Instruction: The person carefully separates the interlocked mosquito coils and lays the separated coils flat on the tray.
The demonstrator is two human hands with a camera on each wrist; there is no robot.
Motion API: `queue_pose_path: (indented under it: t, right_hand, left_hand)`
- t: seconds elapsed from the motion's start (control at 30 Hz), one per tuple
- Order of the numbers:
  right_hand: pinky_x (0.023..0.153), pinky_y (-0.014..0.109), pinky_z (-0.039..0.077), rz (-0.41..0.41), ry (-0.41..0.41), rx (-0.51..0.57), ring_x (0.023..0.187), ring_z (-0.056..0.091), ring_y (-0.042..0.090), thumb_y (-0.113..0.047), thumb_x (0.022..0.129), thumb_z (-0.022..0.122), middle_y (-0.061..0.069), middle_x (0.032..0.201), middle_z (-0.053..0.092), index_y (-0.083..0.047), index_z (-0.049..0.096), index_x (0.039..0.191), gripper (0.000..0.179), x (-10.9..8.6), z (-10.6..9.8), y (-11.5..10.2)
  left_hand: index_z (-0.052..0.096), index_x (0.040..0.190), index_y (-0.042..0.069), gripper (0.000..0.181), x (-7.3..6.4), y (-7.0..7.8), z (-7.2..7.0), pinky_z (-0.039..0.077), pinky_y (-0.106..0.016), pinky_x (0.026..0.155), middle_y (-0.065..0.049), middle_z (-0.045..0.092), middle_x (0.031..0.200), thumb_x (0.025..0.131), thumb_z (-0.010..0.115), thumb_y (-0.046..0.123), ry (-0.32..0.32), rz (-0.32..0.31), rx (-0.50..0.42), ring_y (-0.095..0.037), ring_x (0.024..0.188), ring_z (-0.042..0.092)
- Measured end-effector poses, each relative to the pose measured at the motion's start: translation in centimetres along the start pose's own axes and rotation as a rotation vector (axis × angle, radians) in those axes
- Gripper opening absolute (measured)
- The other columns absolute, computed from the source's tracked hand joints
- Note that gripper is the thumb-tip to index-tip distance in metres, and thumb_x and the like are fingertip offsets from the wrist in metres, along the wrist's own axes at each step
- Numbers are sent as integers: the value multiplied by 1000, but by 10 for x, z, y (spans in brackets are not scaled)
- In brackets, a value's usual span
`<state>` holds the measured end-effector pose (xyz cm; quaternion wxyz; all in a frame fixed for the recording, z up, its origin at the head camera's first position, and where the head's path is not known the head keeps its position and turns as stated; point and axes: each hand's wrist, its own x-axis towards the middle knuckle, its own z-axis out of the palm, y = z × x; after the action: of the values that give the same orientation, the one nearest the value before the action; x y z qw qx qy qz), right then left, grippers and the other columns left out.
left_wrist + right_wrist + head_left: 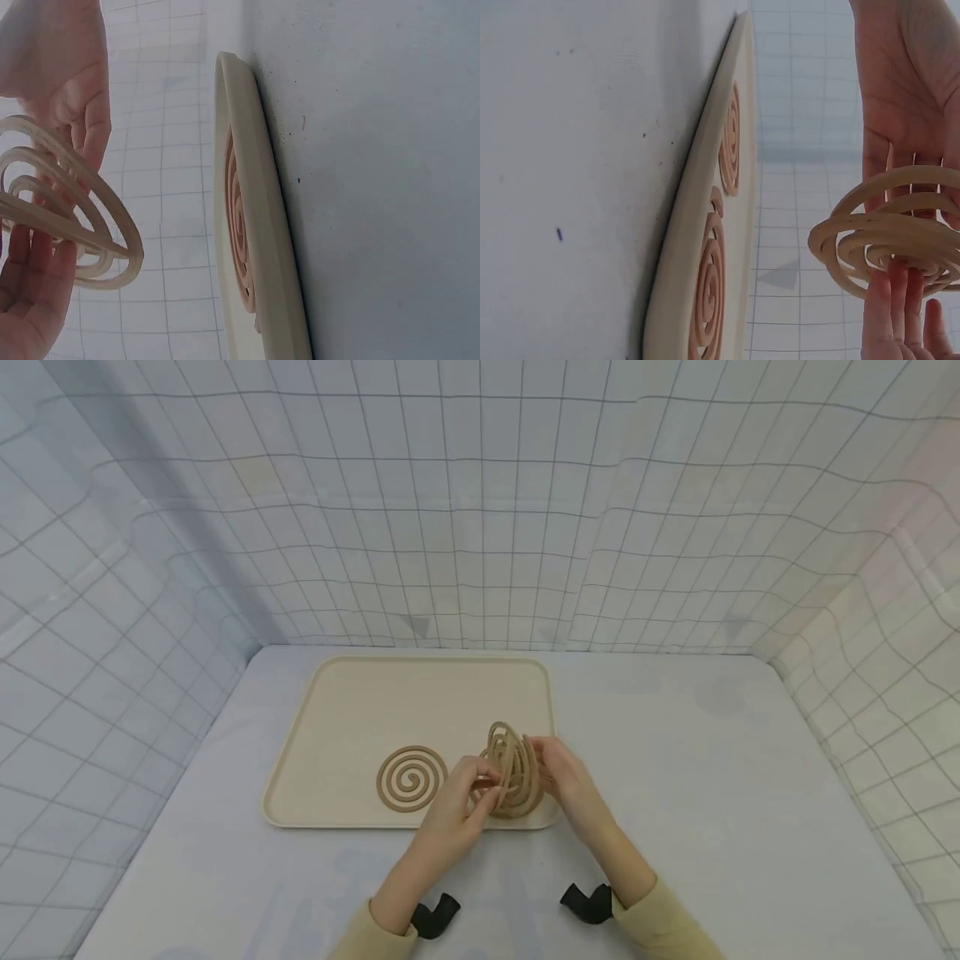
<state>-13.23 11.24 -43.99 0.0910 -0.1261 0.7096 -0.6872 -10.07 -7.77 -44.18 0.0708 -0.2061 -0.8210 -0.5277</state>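
Interleaved mosquito coils (514, 770) stand splayed in mid-handling over the right end of a cream tray (420, 702). At left, one flat coil (412, 780) lies on the tray. Next, the left hand (453, 803) pinches the raised coils between thumb and fingers; beneath them lies another flat coil (709, 292). Farthest right, the right hand (564, 770) holds their outer edge with curled fingers. The step in hand looks like separating nested spirals; the next move probably calls for gently easing them apart, since thin loops could snap.
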Motion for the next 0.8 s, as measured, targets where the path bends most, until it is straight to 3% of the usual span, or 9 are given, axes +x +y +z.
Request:
queue_pose_path:
  t: [0.23, 0.4, 0.57, 0.7, 0.8]
  right_hand:
    - [93, 23, 52, -152, -60, -43, 113, 59, 6, -9, 90, 71, 25, 131, 56, 4, 48, 135, 52, -5, 5, 8]
    - [89, 23, 53, -208, -90, 8, 109, 59, 3, -7, 86, 75, 18, 126, 58, 7, 50, 130, 53, -3, 4, 7]
    - [88, 25, 53, -247, -164, 58, 108, 59, 6, -6, 86, 74, 0, 123, 57, 10, 50, 127, 50, -1, 1, 10]
    - [89, 28, 53, -289, -163, 61, 109, 59, 8, -3, 86, 73, -2, 122, 58, 8, 52, 124, 45, -2, 2, 12]
    - [92, 30, 52, -285, -151, 16, 111, 57, 7, -7, 87, 74, 2, 124, 56, 5, 53, 125, 45, -3, 3, 14]
  left_hand:
    - [56, 107, 7, 16, -1, 4, 1, 54, -31, 93, -4, 57, 112, 94, 61, -1, 50, 21, 74, -18, 109, 58]
    - [56, 110, 7, 18, -1, 4, -2, 54, -31, 94, -5, 57, 113, 95, 60, -2, 66, 20, -2, -21, 111, 59]
    - [57, 110, 4, 16, -1, 1, -4, 54, -32, 95, -8, 58, 114, 95, 58, -3, 75, -3, -89, -25, 111, 59]
    - [57, 110, 4, 17, -1, 0, -3, 54, -30, 95, -11, 58, 116, 95, 58, -4, 82, 3, -108, -23, 113, 59]
    - [57, 109, 3, 17, -1, -1, -2, 54, -31, 94, -12, 59, 116, 94, 59, -5, 95, 42, -90, -23, 113, 59]
